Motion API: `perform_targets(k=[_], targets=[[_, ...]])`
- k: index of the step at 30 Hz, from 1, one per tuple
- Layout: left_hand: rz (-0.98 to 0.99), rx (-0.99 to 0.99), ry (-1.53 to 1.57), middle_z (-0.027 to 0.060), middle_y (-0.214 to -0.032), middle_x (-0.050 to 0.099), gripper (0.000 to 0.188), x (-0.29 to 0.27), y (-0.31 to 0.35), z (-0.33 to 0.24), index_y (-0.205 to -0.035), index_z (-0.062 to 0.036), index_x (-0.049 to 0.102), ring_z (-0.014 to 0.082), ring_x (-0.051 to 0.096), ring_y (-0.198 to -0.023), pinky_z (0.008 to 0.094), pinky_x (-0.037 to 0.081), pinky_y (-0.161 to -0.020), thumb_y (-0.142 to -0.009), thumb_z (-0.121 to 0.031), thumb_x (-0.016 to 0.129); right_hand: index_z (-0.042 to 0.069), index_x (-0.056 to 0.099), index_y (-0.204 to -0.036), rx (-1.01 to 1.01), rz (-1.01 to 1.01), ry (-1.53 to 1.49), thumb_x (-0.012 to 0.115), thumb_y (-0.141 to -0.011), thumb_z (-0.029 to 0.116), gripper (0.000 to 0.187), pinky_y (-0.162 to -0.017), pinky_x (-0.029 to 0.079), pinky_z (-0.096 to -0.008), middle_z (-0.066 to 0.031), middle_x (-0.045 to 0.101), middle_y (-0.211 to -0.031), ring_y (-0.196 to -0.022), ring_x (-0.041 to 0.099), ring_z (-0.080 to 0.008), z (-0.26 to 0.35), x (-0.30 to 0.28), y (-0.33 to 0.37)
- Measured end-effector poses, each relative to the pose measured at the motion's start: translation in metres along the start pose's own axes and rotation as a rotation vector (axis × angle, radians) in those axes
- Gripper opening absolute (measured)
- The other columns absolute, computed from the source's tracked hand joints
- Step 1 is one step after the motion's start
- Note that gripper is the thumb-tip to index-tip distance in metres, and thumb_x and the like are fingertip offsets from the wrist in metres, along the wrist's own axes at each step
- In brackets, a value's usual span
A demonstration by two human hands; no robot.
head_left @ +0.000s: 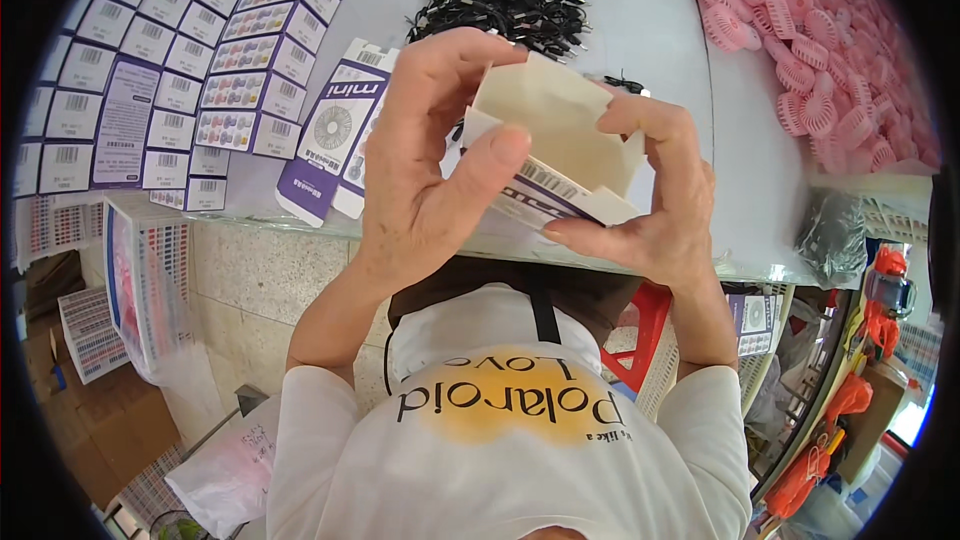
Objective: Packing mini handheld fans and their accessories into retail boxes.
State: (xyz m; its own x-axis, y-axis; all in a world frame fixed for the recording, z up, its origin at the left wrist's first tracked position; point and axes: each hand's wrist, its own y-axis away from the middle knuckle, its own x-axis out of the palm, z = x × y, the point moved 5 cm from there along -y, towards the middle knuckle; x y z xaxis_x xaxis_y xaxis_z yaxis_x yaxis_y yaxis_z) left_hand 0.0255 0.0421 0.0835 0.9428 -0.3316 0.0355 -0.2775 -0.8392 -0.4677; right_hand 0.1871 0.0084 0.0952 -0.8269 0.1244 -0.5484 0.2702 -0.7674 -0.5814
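Note:
Between my two hands is a small purple-and-white cardboard box, its top end open and flaps standing out, raised over the table's near edge. I see bare card inside it. My left hand grips the box's left side, thumb on the near flap and fingers around the far side. On the right side, my right hand is closed on it, thumb low on the near face and index finger at the rim. Just left of my left hand, a flattened purple-and-white box lies on the table.
Stacked purple-and-white boxes fill the table's left side. At the far middle lies a heap of black cables. Many pink handheld fans are piled at the far right. White plastic crates stand below at left; a red stool is under the table.

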Motion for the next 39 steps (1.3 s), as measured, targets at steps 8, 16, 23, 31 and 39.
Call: perform_targets(k=[8,16,23,31,39], targets=[[-0.212,-0.404,0.355,0.0102,-0.106,0.056,0.054,-0.002,0.011,0.017,-0.128,-0.0042,0.036,0.0119,0.056,-0.092,0.0229,0.046,-0.075,-0.08,-0.002,0.061,0.002,0.043,-0.117,0.197,-0.171,-0.419,0.082,-0.064,0.016,0.068,-0.08,0.052,-0.0366,-0.0187,0.053,-0.121,-0.096,0.062,-0.0294,-0.025,0.03,0.018],[-0.093,-0.491,0.32,0.0093,-0.099,0.06,0.053,-0.003,0.003,0.027,-0.124,-0.0047,0.043,0.0095,0.057,-0.084,0.0214,0.046,-0.07,-0.077,-0.001,0.066,0.004,0.064,-0.1,-0.047,-0.152,-0.021,0.076,-0.069,0.007,0.034,-0.079,0.053,-0.037,-0.0242,0.041,-0.131,-0.101,0.058,-0.0336,0.0,0.028,0.015],[-0.175,-0.432,0.269,0.0061,-0.092,0.063,0.039,-0.005,0.014,0.031,-0.115,-0.0017,0.051,0.0081,0.057,-0.081,0.0204,0.047,-0.07,-0.079,-0.005,0.066,0.004,0.064,-0.103,-0.047,-0.116,-0.033,0.076,-0.069,0.006,0.036,-0.083,0.053,-0.0394,-0.0238,0.041,-0.132,-0.102,0.058,-0.0342,0.001,0.033,0.014],[-0.267,-0.415,0.402,0.0085,-0.097,0.064,0.029,-0.014,0.021,0.03,-0.11,0.0026,0.059,0.0087,0.058,-0.084,0.0213,0.047,-0.074,-0.093,-0.019,0.05,0.003,0.063,-0.104,-0.043,-0.056,0.025,0.07,-0.079,0.023,0.032,-0.096,0.044,-0.0458,-0.0265,0.036,-0.136,-0.114,0.052,-0.0387,0.001,0.039,0.018],[-0.123,0.102,-0.076,0.0183,-0.122,0.053,0.05,-0.01,0.049,0.024,-0.133,0.0029,0.042,0.0231,0.053,-0.109,0.0305,0.042,-0.092,-0.091,-0.021,0.055,0.001,0.066,-0.091,-0.117,-0.016,-0.057,0.068,-0.079,0.024,0.026,-0.096,0.044,-0.0446,-0.0291,0.032,-0.139,-0.115,0.052,-0.0385,-0.005,0.04,0.018]])
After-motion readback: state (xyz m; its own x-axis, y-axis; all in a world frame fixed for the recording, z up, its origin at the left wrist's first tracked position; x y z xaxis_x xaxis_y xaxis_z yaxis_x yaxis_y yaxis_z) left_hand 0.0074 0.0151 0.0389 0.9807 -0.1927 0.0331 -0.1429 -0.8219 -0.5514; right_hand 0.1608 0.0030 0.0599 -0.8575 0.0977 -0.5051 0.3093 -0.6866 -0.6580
